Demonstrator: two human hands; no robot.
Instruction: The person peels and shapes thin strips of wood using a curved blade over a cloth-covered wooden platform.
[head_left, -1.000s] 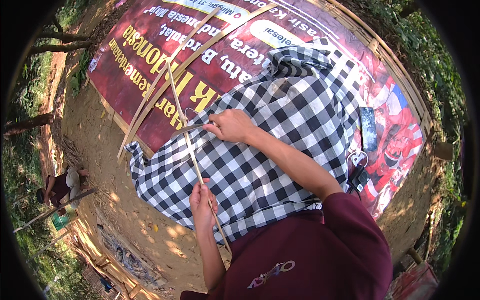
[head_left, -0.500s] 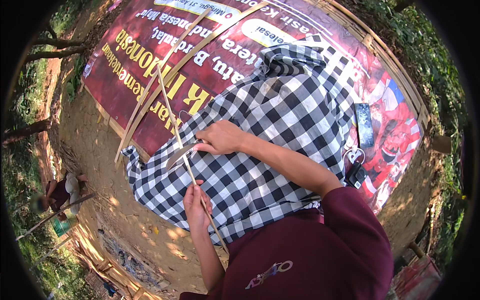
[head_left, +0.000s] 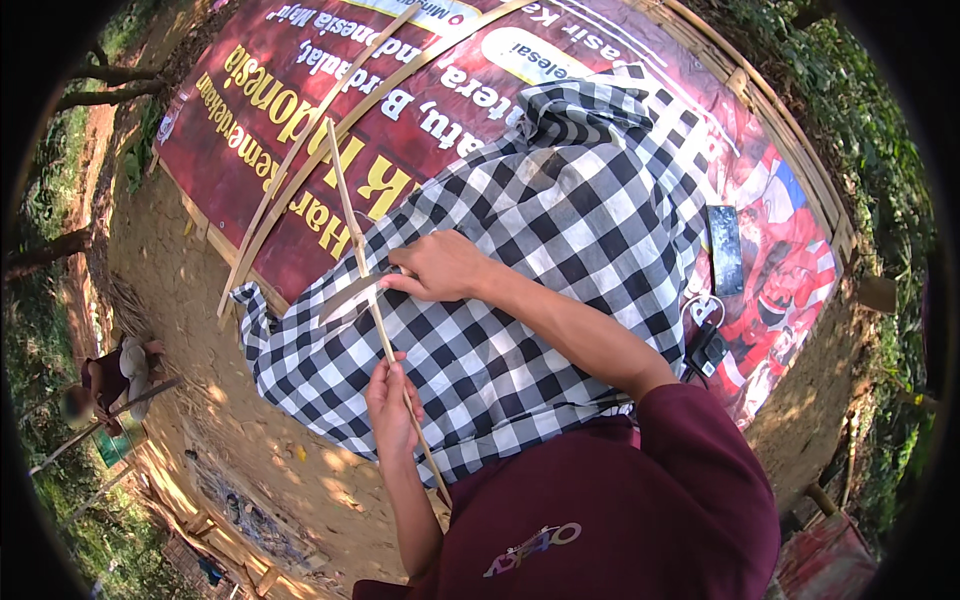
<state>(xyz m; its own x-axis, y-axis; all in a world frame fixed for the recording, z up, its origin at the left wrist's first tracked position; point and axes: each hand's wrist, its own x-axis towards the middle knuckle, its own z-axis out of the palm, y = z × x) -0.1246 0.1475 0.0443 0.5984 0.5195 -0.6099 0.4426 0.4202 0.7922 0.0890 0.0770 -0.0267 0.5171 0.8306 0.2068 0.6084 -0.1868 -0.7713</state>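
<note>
A long, thin bamboo strip [head_left: 345,200] runs up and away from my body over a black-and-white checkered cloth [head_left: 560,230] spread across my lap. My left hand [head_left: 393,405] is closed around its lower part, thumb on top. Above it, my right hand [head_left: 440,268] grips a knife, its handle mostly hidden in the fist. The knife blade [head_left: 345,298] points left and lies across the strip, touching it. The strip's near end reaches down beside my dark red shirt.
Two longer bamboo strips [head_left: 290,178] lie across a printed red banner [head_left: 225,120] underneath. To the right are a dark rectangular object [head_left: 726,250] and a small black device [head_left: 708,350] with a cable. Another person [head_left: 118,380] sits far left on bare ground.
The knife blade sits slightly farther up the strip, at a flatter angle. My left hand stays closed on the strip in nearly the same place. The whole view has shifted a little.
</note>
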